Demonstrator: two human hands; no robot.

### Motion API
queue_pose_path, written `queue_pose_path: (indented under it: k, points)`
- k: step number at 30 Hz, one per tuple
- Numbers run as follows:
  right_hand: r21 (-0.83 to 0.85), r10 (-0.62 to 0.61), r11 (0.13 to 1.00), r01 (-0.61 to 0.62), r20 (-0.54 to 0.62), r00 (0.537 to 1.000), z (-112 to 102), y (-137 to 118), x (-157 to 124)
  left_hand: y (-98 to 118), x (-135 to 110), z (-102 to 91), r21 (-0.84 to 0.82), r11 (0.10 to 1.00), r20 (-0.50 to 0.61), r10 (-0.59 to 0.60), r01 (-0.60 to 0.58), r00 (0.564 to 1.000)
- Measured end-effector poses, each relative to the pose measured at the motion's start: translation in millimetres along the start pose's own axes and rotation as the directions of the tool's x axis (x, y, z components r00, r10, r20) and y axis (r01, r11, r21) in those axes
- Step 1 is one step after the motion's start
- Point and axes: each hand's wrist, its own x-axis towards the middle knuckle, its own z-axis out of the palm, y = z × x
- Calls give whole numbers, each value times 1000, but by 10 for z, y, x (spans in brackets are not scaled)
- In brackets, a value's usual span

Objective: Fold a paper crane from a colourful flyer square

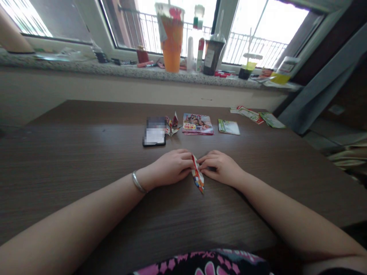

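Note:
A narrow folded piece of printed paper (198, 182), white with red, orange and blue, lies on the table between my hands, its pointed end toward me. From the left, my left hand (176, 166) pinches its edge with closed fingers; a silver bangle circles that wrist. My right hand (219, 166) has its fingertips on the opposite edge, thumb and fingers curled together. Beyond the hands stands a folded paper crane (172, 128), beside a dark phone (155, 131) whose screen is blurred out.
Behind the hands lie a stack of printed leaflets (197, 124) and a smaller green-white stack (228, 126). Loose paper strips (249, 114) rest at the far right. The windowsill (129, 70) carries a tall orange cup (172, 42), a dark drink cup (213, 55) and several bottles.

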Motion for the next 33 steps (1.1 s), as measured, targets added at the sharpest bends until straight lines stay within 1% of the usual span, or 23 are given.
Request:
queue_pose_path:
  k: [4,6,12,17,20,23,27,30,33]
  points:
    - [58,-13,998,13,-6,1000,9,-31,12,35,18,45,127,990,-25,-50,53,998]
    - [72,-16,997,18,-18,1000,22,-31,14,47,20,56,152,985,-35,-78,83,996]
    - [94,-25,995,27,-21,999,41,-1,21,48,-3,81,137,986,-63,-87,95,994]
    - [90,-30,995,29,9,1000,7,-12,39,38,2,98,145,976,-30,-162,165,986]
    - [90,-31,995,30,5,1000,-9,-26,47,37,2,100,141,973,-26,-181,183,983]
    - [71,-5,997,4,5,1000,-7,-42,48,42,-3,99,141,971,-29,-193,195,981]
    - [11,74,997,-74,-1,997,14,-49,39,49,-7,96,138,965,-36,-218,221,975]
    - [-23,108,994,-108,-30,994,34,-28,27,53,-4,82,151,966,-27,-209,210,978]
    - [-37,84,996,-86,-40,996,49,0,18,54,0,65,198,968,1,-160,157,987]
